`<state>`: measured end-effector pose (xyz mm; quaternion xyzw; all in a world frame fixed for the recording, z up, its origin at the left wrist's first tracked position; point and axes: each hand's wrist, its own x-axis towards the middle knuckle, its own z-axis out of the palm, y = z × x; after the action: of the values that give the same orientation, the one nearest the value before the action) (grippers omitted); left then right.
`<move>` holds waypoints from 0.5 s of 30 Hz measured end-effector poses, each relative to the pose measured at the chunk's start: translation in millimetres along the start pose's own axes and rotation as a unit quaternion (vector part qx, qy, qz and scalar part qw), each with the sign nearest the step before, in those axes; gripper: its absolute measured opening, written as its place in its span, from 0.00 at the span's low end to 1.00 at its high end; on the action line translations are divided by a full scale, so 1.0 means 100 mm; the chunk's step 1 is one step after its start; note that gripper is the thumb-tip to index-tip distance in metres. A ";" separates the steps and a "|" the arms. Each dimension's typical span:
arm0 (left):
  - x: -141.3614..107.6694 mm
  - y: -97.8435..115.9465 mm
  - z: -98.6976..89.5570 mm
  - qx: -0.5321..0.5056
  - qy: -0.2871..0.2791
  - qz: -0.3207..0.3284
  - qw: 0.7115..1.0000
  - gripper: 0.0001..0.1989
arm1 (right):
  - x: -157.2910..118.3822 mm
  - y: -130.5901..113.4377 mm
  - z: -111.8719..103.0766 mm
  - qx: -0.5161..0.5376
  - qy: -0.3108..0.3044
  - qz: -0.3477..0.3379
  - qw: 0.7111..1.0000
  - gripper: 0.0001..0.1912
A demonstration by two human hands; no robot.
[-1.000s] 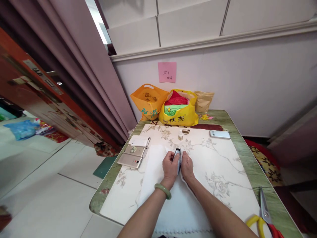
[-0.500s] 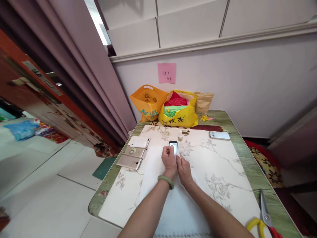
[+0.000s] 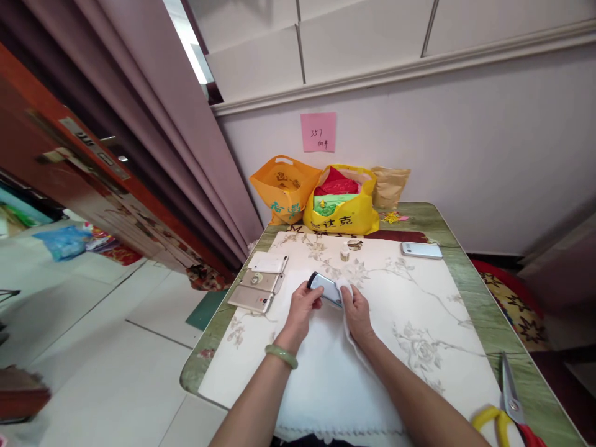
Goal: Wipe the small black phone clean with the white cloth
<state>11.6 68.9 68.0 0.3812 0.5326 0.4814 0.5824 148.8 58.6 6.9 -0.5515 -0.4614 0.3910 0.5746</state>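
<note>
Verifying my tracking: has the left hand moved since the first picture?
Yes. Judged against the small bottle, the left hand has shifted to the left.

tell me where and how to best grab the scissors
Best likely by the yellow handle and red handle, right hand coming from the near side: the scissors lie with handles toward the person and blades pointing away.

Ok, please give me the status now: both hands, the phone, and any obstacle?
Left hand gripping phone near dark end. Right hand holding white cloth at phone's other end. Small bottle standing beyond, apart from both hands.
</note>
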 end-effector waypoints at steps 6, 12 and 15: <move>-0.14 0.16 -0.43 0.137 -0.191 -0.116 0.965 0.19 | -0.02 -0.01 -0.01 -0.027 -0.032 -0.011 0.999 0.19; -0.06 0.26 -0.30 0.272 -0.297 -0.163 0.901 0.17 | -0.04 -0.03 -0.01 -0.068 -0.098 -0.074 0.990 0.19; -0.04 0.16 -0.13 0.260 -0.274 -0.057 0.924 0.17 | -0.03 -0.01 -0.02 -0.054 -0.073 -0.061 0.994 0.18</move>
<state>-3.8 68.3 82.9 0.6054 0.4796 0.1685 0.6124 150.3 55.1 7.6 -0.5227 -0.5551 0.3686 0.5318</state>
